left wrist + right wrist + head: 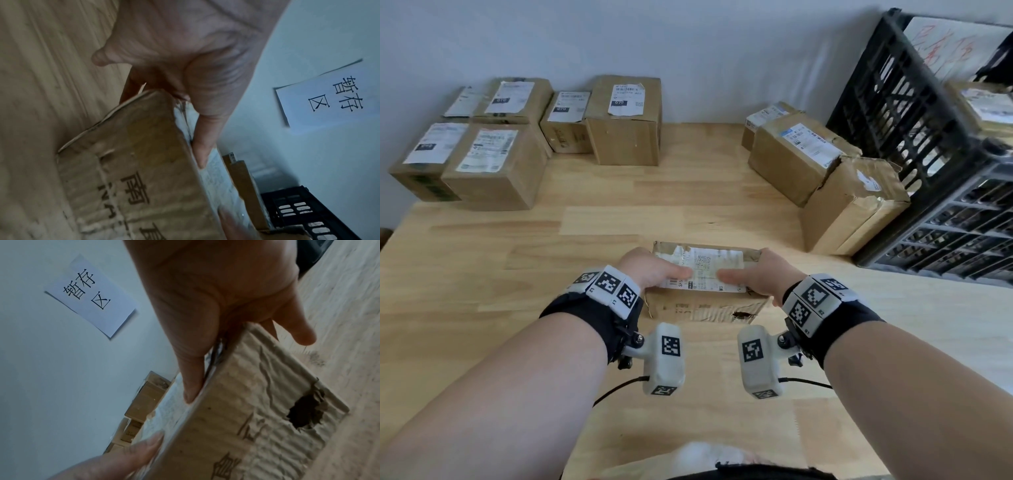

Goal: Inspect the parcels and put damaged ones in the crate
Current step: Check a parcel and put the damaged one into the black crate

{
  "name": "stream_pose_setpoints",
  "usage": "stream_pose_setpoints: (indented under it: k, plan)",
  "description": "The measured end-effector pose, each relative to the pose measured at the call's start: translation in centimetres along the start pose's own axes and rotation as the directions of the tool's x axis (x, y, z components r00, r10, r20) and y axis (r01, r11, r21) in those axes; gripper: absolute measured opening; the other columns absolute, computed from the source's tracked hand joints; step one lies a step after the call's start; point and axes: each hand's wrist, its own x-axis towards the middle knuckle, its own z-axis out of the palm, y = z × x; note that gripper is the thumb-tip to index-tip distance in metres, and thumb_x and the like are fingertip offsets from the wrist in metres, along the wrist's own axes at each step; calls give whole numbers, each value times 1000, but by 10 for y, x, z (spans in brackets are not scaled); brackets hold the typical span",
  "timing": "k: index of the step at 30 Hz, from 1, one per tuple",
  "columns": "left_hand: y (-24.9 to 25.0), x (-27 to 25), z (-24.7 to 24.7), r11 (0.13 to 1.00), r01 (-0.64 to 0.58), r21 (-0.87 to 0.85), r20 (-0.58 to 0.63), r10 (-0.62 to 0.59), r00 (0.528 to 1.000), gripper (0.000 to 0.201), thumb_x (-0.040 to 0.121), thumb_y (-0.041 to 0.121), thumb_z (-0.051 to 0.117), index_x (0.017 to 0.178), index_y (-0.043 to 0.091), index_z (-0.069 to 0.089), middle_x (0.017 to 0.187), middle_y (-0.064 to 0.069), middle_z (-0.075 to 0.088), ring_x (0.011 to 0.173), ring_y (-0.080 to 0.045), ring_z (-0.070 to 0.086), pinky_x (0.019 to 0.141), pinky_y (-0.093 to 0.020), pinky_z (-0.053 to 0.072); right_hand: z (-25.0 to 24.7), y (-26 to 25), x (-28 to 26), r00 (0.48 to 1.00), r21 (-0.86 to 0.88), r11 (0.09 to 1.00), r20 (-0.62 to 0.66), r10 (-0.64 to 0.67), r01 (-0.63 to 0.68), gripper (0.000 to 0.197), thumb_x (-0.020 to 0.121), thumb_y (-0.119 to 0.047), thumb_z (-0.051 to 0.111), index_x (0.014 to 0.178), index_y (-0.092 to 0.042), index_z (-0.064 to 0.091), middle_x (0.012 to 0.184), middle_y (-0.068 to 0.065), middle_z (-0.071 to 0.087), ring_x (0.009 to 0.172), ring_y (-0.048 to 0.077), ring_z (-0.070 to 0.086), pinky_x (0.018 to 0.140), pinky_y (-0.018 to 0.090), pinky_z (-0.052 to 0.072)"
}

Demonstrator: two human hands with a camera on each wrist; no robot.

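A flat cardboard parcel (705,308) with a white label on top sits on the wooden table near me. My left hand (650,270) grips its left end, thumb on the label and fingers round the far side. My right hand (760,274) grips the right end the same way. The parcel's near side (257,410) is creased and has a torn dark hole (306,412) low at the right. In the left wrist view the same parcel (133,162) shows dents and printed characters. The black plastic crate (914,137) stands at the right, with one parcel (983,102) inside it.
Several labelled boxes (493,164) stand at the back left by the wall, a taller one (625,120) at back centre. Two crumpled boxes (798,157) (852,209) sit beside the crate. A paper sign (90,295) hangs on the wall. The table (619,212) is light wood.
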Motion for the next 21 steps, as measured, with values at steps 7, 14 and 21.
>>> stream_pose_setpoints:
  k: [7,14,21]
  plan:
    - [2,-5,2,994,-9,106,-35,12,999,85,59,52,85,127,10,57,126,-6,61,112,-25,58,98,-40,48,3,2,-2,999,-61,998,-37,-17,15,89,74,-58,76,141,-12,40,124,4,58,105,21,57,75,32,49]
    - [-6,-7,-1,995,-84,60,26,83,996,140,29,74,81,147,18,30,143,-2,49,127,-24,48,107,-44,41,1,4,-16,996,94,995,89,10,-19,82,77,-61,71,135,-10,44,118,10,64,91,25,69,68,38,61]
    - [5,-21,-11,977,-93,-192,-80,79,994,81,80,67,60,134,9,42,139,-6,46,128,-28,42,107,-48,31,-1,-4,-20,995,375,923,-85,-51,79,71,86,-63,58,130,-10,42,116,8,61,100,22,60,74,34,49]
